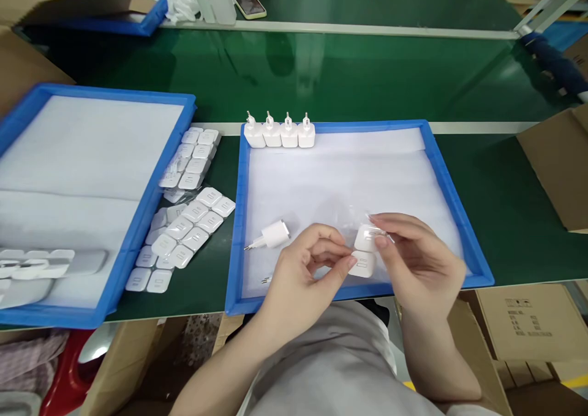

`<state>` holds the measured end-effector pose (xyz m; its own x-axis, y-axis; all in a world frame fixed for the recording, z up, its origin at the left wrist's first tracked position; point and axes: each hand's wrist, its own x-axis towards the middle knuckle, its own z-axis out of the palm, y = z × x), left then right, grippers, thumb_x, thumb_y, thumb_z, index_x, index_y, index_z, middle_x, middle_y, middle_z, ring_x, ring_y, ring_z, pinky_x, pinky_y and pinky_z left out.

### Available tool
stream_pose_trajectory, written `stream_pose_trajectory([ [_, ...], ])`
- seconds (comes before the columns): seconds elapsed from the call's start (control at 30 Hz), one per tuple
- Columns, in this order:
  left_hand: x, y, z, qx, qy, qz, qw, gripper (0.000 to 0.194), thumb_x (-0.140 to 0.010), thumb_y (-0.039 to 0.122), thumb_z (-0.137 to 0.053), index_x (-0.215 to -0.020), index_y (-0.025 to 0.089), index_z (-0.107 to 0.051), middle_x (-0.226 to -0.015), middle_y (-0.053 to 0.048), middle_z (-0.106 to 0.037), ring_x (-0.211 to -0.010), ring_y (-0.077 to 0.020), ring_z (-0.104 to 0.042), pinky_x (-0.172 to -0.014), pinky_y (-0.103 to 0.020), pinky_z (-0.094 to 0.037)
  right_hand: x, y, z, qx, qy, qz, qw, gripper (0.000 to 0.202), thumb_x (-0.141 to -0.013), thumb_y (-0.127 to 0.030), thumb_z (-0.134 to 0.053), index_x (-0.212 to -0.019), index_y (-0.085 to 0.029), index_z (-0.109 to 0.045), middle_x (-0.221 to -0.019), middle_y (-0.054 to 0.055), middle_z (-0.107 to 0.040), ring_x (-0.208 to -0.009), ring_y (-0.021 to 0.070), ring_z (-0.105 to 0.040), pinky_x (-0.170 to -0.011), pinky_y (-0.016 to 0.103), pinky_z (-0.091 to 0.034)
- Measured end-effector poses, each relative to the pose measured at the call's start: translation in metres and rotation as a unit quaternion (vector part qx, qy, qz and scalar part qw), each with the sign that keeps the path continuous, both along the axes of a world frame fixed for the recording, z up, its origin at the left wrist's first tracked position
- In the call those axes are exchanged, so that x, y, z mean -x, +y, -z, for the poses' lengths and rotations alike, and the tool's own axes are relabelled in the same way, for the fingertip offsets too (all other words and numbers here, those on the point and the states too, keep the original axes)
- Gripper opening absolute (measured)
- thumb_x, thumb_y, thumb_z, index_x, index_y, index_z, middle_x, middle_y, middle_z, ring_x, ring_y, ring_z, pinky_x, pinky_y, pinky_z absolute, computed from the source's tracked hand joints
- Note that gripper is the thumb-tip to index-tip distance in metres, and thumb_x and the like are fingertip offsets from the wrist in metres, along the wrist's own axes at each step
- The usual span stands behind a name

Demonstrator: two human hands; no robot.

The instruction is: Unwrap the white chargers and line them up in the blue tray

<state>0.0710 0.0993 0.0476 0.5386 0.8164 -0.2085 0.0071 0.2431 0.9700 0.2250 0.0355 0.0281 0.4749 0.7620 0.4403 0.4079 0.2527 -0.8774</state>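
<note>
Over the near right part of the right-hand blue-rimmed tray (448, 183), both hands are closed on two white plug chargers. My left hand (310, 275) pinches the edge of the lower charger (362, 264). My right hand (413, 257) grips the upper charger (366, 237), with clear plastic film around its fingertips. Inside the tray, to the left, a single charger (274, 234) lies on its side, its pins pointing left. Part of another plug (266, 279) shows beside my left hand, the rest hidden. Several chargers (280, 135) stand in a row at the tray's far left rim, pins up.
Left of the tray, plastic-wrapped packs of chargers (195, 220) lie on the green table (202, 293). Beyond them is another blue-rimmed tray (151, 214) with white pieces (37, 269). Cardboard boxes (558, 165) stand at the right. A phone (249, 5) lies at the back.
</note>
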Motion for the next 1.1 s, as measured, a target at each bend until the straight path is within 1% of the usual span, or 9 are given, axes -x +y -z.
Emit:
stream_pose_trajectory([
  [0.17, 0.001, 0.004, -0.005, -0.074, 0.009, -0.001, 0.997, 0.014, -0.087, 0.014, -0.07, -0.095, 0.024, -0.077, -0.087, -0.002, -0.081, -0.083, -0.0184, -0.077, -0.079, -0.031, -0.064, -0.002, -0.004, 0.001, 0.0, -0.102, -0.044, 0.994, 0.044, -0.087, -0.011, -0.08, -0.126, -0.029, -0.074, -0.127, 0.009, -0.072, -0.113, 0.0288, -0.072, -0.09, 0.046, -0.066],
  [0.4, 0.004, 0.008, -0.006, -0.187, 0.05, 0.049, 0.98, 0.021, -0.096, 0.013, -0.062, -0.096, 0.025, -0.079, -0.091, -0.002, -0.079, -0.083, -0.0172, -0.072, -0.075, -0.03, -0.058, 0.001, -0.006, -0.002, 0.037, -0.076, -0.073, 0.994, 0.023, -0.094, -0.009, -0.069, -0.105, -0.026, -0.078, -0.1, 0.002, -0.081, -0.097, 0.0218, -0.077, -0.086, 0.037, -0.064],
  [0.57, 0.005, 0.01, -0.014, -0.235, 0.081, 0.059, 0.967, 0.019, -0.096, 0.01, -0.06, -0.097, 0.022, -0.075, -0.089, -0.001, -0.076, -0.082, -0.0141, -0.07, -0.07, -0.024, -0.057, -0.007, 0.0, -0.005, 0.046, -0.015, 0.127, 0.991, 0.017, -0.095, -0.021, -0.07, -0.078, -0.021, -0.072, -0.073, 0.0, -0.073, -0.066, 0.0166, -0.068, -0.061, 0.029, -0.055],
  [0.67, 0.004, 0.018, -0.013, -0.268, 0.111, 0.033, 0.956, 0.016, -0.095, 0.011, -0.059, -0.092, 0.021, -0.072, -0.087, -0.001, -0.076, -0.08, -0.0143, -0.07, -0.071, -0.024, -0.057, -0.021, 0.007, -0.01, -0.024, 0.028, 0.277, 0.96, 0.02, -0.094, -0.027, -0.071, -0.075, -0.02, -0.068, -0.066, -0.001, -0.066, -0.053, 0.0151, -0.06, -0.049, 0.029, -0.045],
  [0.73, 0.0, 0.025, -0.006, -0.291, 0.151, -0.003, 0.945, 0.015, -0.096, 0.012, -0.058, -0.092, 0.02, -0.07, -0.089, -0.002, -0.077, -0.081, -0.016, -0.073, -0.075, -0.026, -0.059, -0.026, 0.009, -0.013, -0.072, 0.04, 0.325, 0.942, 0.022, -0.093, -0.031, -0.072, -0.074, -0.022, -0.066, -0.062, -0.004, -0.061, -0.046, 0.0146, -0.055, -0.045, 0.03, -0.043],
  [0.87, -0.012, 0.035, 0.011, -0.341, 0.267, -0.01, 0.901, 0.02, -0.094, 0.007, -0.054, -0.103, 0.018, -0.068, -0.093, -0.007, -0.079, -0.081, -0.0225, -0.076, -0.077, -0.036, -0.062, -0.014, 0.004, -0.013, -0.046, 0.03, 0.256, 0.965, 0.025, -0.094, -0.036, -0.074, -0.074, -0.021, -0.068, -0.06, -0.002, -0.064, -0.045, 0.016, -0.061, -0.043, 0.031, -0.046],
  [0.93, -0.011, 0.037, 0.012, -0.357, 0.294, -0.011, 0.887, 0.024, -0.092, 0.006, -0.055, -0.108, 0.016, -0.07, -0.107, -0.014, -0.078, -0.097, -0.0296, -0.075, -0.087, -0.044, -0.06, -0.003, 0.0, -0.01, -0.006, 0.032, 0.215, 0.976, 0.024, -0.095, -0.034, -0.072, -0.077, -0.018, -0.071, -0.061, -0.001, -0.066, -0.045, 0.0162, -0.063, -0.041, 0.029, -0.046],
  [1.03, 0.007, 0.037, 0.006, -0.399, 0.356, -0.016, 0.845, 0.029, -0.094, 0.013, -0.061, -0.121, 0.014, -0.068, -0.139, -0.023, -0.064, -0.126, -0.0409, -0.062, -0.104, -0.059, -0.05, 0.007, -0.002, -0.007, 0.034, 0.035, 0.163, 0.985, 0.021, -0.096, -0.032, -0.072, -0.082, -0.017, -0.075, -0.062, 0.0, -0.069, -0.044, 0.0153, -0.063, -0.041, 0.028, -0.049],
  [1.1, 0.024, 0.04, 0.001, -0.402, 0.42, 0.007, 0.813, 0.039, -0.091, 0.022, -0.071, -0.129, 0.015, -0.065, -0.143, -0.024, -0.061, -0.13, -0.0452, -0.058, -0.105, -0.064, -0.046, 0.01, -0.002, -0.007, 0.058, 0.044, 0.128, 0.989, 0.02, -0.095, -0.033, -0.074, -0.084, -0.018, -0.078, -0.066, 0.001, -0.072, -0.048, 0.0153, -0.066, -0.044, 0.028, -0.055],
])
